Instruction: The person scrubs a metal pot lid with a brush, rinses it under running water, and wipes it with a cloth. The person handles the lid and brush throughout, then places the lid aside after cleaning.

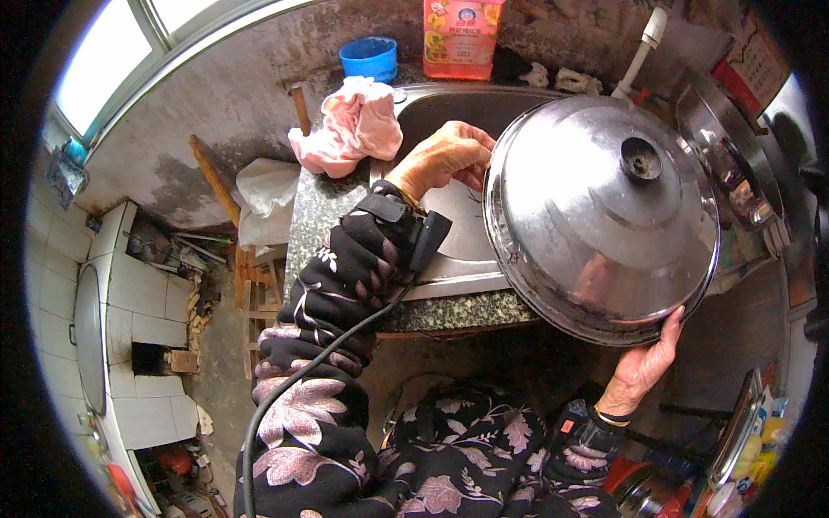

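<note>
A large domed stainless-steel pot lid [583, 213] with a dark round knob is tilted over the right part of a metal sink [463, 239]. My left hand [447, 158] is at the lid's left rim, its fingers bent; the fingertips are partly hidden, so I cannot tell whether they grip the rim. From below, my right hand [644, 369] holds the lid's lower right edge, with the fingers hidden beneath it. A crumpled pink cloth [363, 123] lies on the counter at the sink's left corner. Whatever is under the lid is hidden.
Behind the sink stand a blue plastic tub [369, 58] and a bottle of pink liquid [460, 39]. Metal pans [732, 149] lean at the right. A speckled stone counter [324, 220] borders the sink. A white pipe [641, 52] rises at the back. A black cable runs along my left sleeve.
</note>
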Available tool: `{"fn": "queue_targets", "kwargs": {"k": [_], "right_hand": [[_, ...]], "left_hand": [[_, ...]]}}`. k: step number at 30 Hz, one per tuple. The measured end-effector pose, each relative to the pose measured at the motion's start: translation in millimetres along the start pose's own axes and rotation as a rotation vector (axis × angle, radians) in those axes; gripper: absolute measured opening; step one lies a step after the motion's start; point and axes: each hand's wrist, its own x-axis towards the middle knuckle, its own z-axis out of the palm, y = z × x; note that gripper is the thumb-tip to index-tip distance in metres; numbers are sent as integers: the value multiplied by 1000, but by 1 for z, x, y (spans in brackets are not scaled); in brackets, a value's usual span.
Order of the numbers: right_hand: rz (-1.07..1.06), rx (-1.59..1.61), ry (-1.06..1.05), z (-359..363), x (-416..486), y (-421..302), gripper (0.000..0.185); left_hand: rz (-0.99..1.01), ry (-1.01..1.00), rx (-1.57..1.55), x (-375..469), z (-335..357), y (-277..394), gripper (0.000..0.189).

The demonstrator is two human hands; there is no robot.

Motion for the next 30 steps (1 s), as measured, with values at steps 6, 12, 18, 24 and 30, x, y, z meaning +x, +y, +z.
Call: {"fn": "queue_targets", "kwargs": {"k": [6,12,18,24,30], "right_hand": [[-13,-14,14,5,0,0,52],[6,6,-12,10,-1,3,50],[20,41,13,10,2,4,50],[21,90,-52,10,9,5,48],[-44,50,-58,16,12,2,45]], "left_hand": [[17,-8,23,4,2,-5,37],[77,85,22,9,-2,-9,33],[125,118,-36,12,-3,-13,39],[53,32,-85,6,0,-9,37],[31,-80,42,-1,6,-1,69]]}}
